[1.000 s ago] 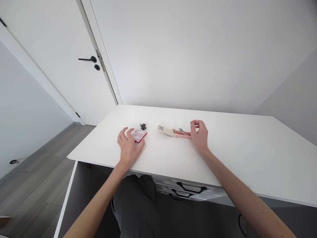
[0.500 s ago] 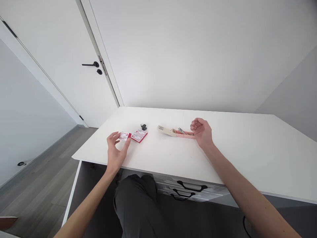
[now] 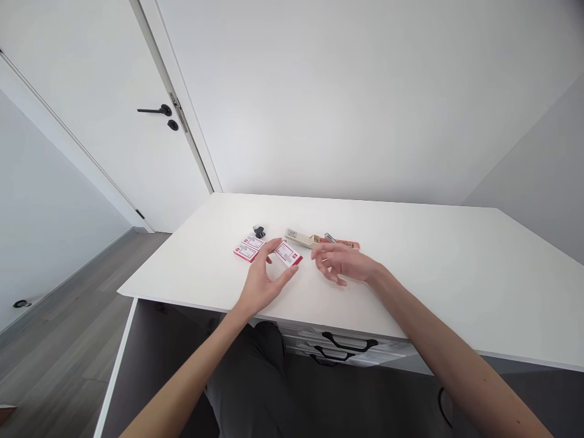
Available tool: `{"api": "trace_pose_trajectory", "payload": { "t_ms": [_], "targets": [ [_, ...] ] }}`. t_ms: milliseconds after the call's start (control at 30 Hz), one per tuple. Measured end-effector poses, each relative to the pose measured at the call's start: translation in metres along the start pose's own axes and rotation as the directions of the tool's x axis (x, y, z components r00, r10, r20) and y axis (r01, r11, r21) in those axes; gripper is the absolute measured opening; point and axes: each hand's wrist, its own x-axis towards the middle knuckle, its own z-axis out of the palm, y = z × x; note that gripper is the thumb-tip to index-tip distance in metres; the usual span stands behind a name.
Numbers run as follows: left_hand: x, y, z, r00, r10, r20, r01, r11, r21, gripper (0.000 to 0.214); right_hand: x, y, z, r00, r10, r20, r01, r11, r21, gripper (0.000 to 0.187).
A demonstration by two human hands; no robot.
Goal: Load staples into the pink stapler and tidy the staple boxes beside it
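My left hand (image 3: pixel 263 281) grips a small red-and-white staple box (image 3: pixel 287 253) between thumb and fingers, its printed label facing up. Just right of it hovers my right hand (image 3: pixel 341 263), palm inward, fingers loosely apart with nothing visible in them. Behind the right hand lies a cream and pink stapler (image 3: pixel 298 238), folded wide open, with a metal part standing up near its middle. The hand hides some of the stapler. To the left, more red-and-white staple boxes (image 3: pixel 249 248) lie side by side, close to a small black item (image 3: pixel 259 232) that may be a staple remover.
Everything rests on a white desktop (image 3: pixel 438 267) against a wall. Drawers with black handles (image 3: pixel 349 342) sit under its front edge, beside my legs (image 3: pixel 250 383). A white door with a black handle (image 3: pixel 155 110) stands at the left.
My left hand has carried the staple box right, away from the other boxes. My right hand has moved left from the stapler's pink end, its fingers stretching out more.
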Motion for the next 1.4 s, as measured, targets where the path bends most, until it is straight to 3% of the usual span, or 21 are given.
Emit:
{"api": "trace_pose_trajectory", "payload": {
  "t_ms": [100, 267, 500, 900, 1400],
  "targets": [
    [0.003, -0.004, 0.013, 0.995, 0.100, 0.015, -0.101, 0.992, 0.081, 0.066, 0.006, 0.002, 0.009, 0.999, 0.035, 0.038, -0.029, 0.989, -0.145, 0.046],
    [0.012, -0.014, 0.021, 0.981, 0.174, 0.086, -0.182, 0.979, 0.095, 0.065, 0.011, 0.005, 0.011, 0.999, -0.033, 0.002, 0.032, 0.960, -0.278, 0.048],
    [0.019, -0.022, 0.017, 0.984, 0.140, 0.113, -0.140, 0.990, -0.014, 0.059, 0.013, 0.011, 0.004, 1.000, -0.007, 0.003, 0.007, 0.941, -0.338, 0.046],
    [0.018, -0.021, 0.017, 0.994, 0.072, 0.088, -0.051, 0.975, -0.218, 0.045, 0.013, 0.013, -0.001, 1.000, 0.001, 0.008, 0.001, 0.960, -0.281, 0.045],
    [0.016, -0.010, 0.015, 0.973, 0.129, 0.190, -0.098, 0.982, -0.160, 0.043, 0.011, 0.007, 0.009, 0.992, 0.075, -0.105, -0.112, 0.907, -0.405, 0.032]
  ]
}}
